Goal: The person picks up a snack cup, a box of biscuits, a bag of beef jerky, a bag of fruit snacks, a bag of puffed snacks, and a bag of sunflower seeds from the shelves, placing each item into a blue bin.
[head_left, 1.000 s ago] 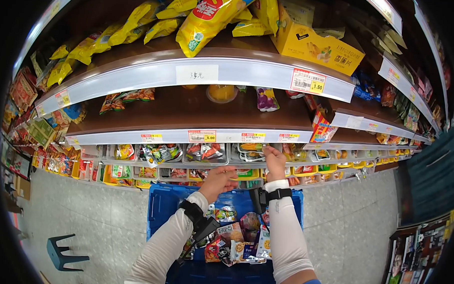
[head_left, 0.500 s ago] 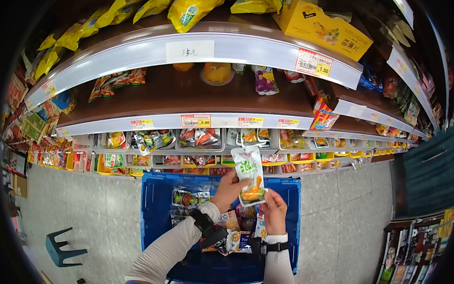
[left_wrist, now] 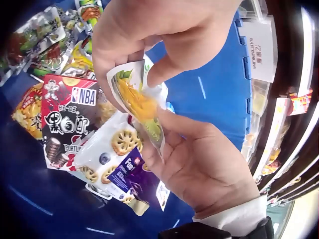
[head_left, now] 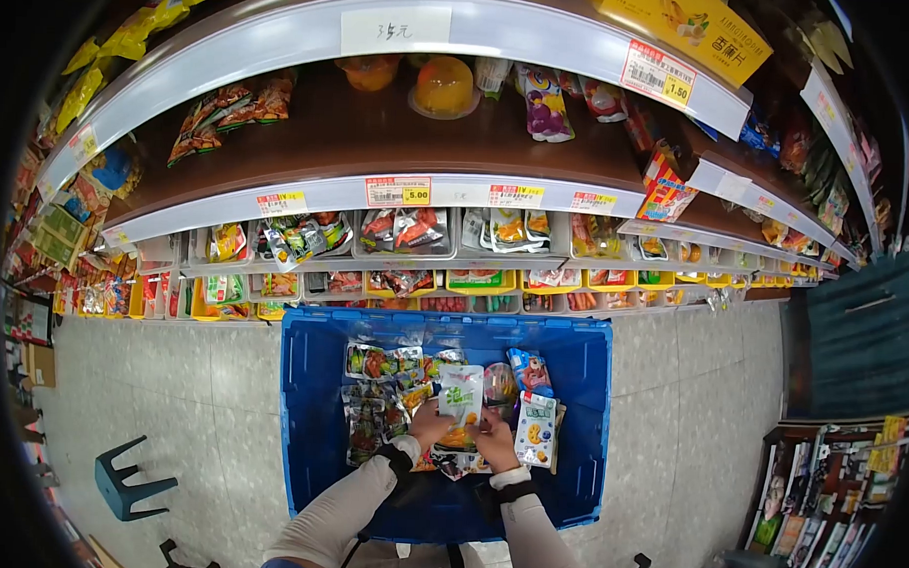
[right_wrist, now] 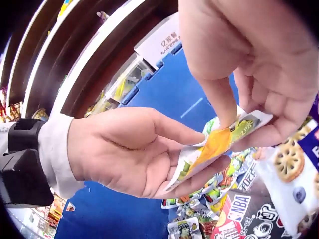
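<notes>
Lowered since the earlier frame: one snack packet, from over the far rim to above the packs inside the blue crate. We record the left hand and right hand each pinching a lower side. We judge it light, pliable, slick-skinned, hardly fragile; best gripped by both edges.

1. Even indoor light brightens the floor; the brown shelf lies dimmer.
2. Pale glare streaks the blue crate in the left wrist view.
3. Fisheye distortion bows the white shelf rail, black vignetting rings the head view, and the pouch's fine print looks soft.
</notes>
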`<state>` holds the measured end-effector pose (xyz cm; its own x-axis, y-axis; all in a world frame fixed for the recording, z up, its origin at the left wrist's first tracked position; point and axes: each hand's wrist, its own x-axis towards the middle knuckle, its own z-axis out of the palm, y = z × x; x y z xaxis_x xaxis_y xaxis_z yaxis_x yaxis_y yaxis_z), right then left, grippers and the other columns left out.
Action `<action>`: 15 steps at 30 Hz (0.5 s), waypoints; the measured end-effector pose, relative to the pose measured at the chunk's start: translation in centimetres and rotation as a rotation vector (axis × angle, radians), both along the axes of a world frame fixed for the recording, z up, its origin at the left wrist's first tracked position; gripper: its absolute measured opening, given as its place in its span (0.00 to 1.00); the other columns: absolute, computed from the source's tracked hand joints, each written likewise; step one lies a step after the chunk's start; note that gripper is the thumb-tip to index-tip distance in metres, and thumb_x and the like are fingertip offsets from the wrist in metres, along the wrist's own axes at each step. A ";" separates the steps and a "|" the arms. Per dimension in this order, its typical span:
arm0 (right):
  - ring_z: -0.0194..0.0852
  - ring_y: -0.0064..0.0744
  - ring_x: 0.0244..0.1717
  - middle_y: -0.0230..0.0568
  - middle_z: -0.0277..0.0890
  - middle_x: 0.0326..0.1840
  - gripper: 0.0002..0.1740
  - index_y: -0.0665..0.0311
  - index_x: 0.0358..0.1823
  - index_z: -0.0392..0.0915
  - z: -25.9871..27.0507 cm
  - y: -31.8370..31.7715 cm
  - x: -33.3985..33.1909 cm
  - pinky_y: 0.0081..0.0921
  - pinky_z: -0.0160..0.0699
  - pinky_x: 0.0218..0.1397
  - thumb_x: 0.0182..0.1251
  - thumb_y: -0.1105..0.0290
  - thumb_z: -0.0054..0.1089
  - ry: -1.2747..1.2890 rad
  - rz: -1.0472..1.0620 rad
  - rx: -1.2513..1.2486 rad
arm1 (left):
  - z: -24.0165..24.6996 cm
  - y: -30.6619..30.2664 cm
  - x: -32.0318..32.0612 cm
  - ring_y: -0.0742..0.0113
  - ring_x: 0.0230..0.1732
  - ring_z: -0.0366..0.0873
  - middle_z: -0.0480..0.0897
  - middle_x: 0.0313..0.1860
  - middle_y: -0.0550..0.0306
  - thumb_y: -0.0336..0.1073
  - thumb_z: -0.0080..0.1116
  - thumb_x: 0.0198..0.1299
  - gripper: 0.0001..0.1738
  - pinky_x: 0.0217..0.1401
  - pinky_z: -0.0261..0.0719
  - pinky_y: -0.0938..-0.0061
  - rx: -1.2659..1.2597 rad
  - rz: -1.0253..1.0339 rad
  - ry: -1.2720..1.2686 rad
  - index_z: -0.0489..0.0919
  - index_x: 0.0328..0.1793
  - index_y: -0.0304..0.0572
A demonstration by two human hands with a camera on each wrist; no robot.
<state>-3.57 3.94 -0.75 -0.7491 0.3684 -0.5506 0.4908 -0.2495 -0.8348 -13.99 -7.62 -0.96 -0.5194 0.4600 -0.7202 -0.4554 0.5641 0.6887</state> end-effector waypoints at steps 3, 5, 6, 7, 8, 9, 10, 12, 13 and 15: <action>0.72 0.19 0.33 0.36 0.78 0.32 0.17 0.69 0.48 0.75 -1.0 -0.6 0.1 0.18 0.69 0.35 0.54 0.78 0.56 -0.077 0.039 0.113 | -6.6 -1.7 1.8 0.67 0.36 0.75 0.80 0.38 0.55 0.32 0.56 0.52 0.20 0.37 0.72 0.71 0.020 -0.025 -0.026 0.74 0.53 0.34; 0.68 0.21 0.24 0.37 0.76 0.24 0.17 0.69 0.44 0.77 -4.0 -0.8 0.8 0.23 0.66 0.28 0.51 0.74 0.59 -0.148 0.103 0.308 | -5.6 -1.6 1.6 0.63 0.37 0.77 0.81 0.38 0.52 0.33 0.58 0.48 0.20 0.40 0.73 0.69 -0.023 -0.003 -0.088 0.76 0.48 0.34; 0.68 0.21 0.24 0.37 0.76 0.24 0.17 0.69 0.44 0.77 -4.1 -0.8 0.6 0.23 0.66 0.28 0.51 0.74 0.59 -0.147 0.106 0.311 | -5.1 -1.8 1.7 0.59 0.39 0.79 0.81 0.38 0.50 0.34 0.60 0.43 0.19 0.42 0.73 0.67 -0.076 0.020 -0.153 0.78 0.44 0.34; 0.67 0.24 0.23 0.38 0.75 0.22 0.16 0.68 0.44 0.77 -4.2 -1.0 0.7 0.25 0.65 0.27 0.52 0.73 0.58 -0.136 0.091 0.352 | -4.6 -1.9 1.8 0.60 0.37 0.78 0.81 0.36 0.49 0.35 0.58 0.45 0.18 0.42 0.73 0.68 -0.078 0.028 -0.145 0.78 0.44 0.35; 0.67 0.26 0.21 0.39 0.74 0.21 0.16 0.67 0.44 0.77 -4.3 -1.0 0.7 0.27 0.64 0.26 0.52 0.72 0.58 -0.124 0.076 0.392 | -4.3 -2.1 1.9 0.60 0.37 0.78 0.81 0.36 0.49 0.35 0.58 0.45 0.18 0.42 0.73 0.68 -0.078 0.032 -0.147 0.78 0.44 0.35; 0.67 0.26 0.21 0.39 0.74 0.21 0.16 0.67 0.44 0.77 -4.4 -1.0 0.7 0.27 0.64 0.26 0.52 0.72 0.58 -0.124 0.079 0.392 | -4.1 -2.2 1.9 0.60 0.37 0.78 0.81 0.35 0.49 0.35 0.57 0.46 0.18 0.42 0.73 0.69 -0.076 -0.003 -0.170 0.78 0.45 0.36; 0.69 0.29 0.21 0.41 0.75 0.22 0.15 0.65 0.44 0.77 -4.4 -0.8 0.5 0.28 0.66 0.26 0.53 0.70 0.57 -0.195 0.152 0.465 | -3.9 -2.3 1.8 0.60 0.36 0.78 0.81 0.33 0.49 0.36 0.56 0.48 0.19 0.41 0.73 0.69 -0.074 -0.039 -0.191 0.78 0.46 0.36; 0.71 0.32 0.22 0.43 0.75 0.23 0.15 0.64 0.44 0.77 -3.8 -0.5 0.0 0.28 0.67 0.27 0.54 0.69 0.56 -0.265 0.224 0.541 | -4.3 -2.6 2.0 0.60 0.35 0.77 0.81 0.32 0.50 0.37 0.55 0.49 0.18 0.40 0.72 0.69 -0.075 -0.074 -0.125 0.78 0.45 0.36; 0.73 0.36 0.25 0.44 0.76 0.25 0.15 0.63 0.44 0.77 -3.4 -0.4 -0.1 0.29 0.69 0.29 0.54 0.68 0.56 -0.292 0.254 0.552 | -4.6 -2.6 2.1 0.61 0.33 0.77 0.80 0.30 0.51 0.39 0.54 0.50 0.17 0.38 0.72 0.69 -0.075 -0.110 -0.060 0.79 0.44 0.36; 0.76 0.39 0.27 0.46 0.77 0.27 0.15 0.62 0.44 0.77 -3.4 -0.2 0.1 0.29 0.71 0.31 0.54 0.67 0.56 -0.318 0.286 0.564 | -5.1 -2.5 2.1 0.66 0.32 0.76 0.80 0.34 0.53 0.37 0.56 0.52 0.19 0.36 0.73 0.72 -0.044 -0.145 -0.046 0.76 0.49 0.34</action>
<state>-3.49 3.75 -4.14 -0.6934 0.4745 -0.5422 0.7143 0.3539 -0.6038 -11.92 -10.12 -6.08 -0.4158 0.4955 -0.7626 -0.3972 0.6554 0.6424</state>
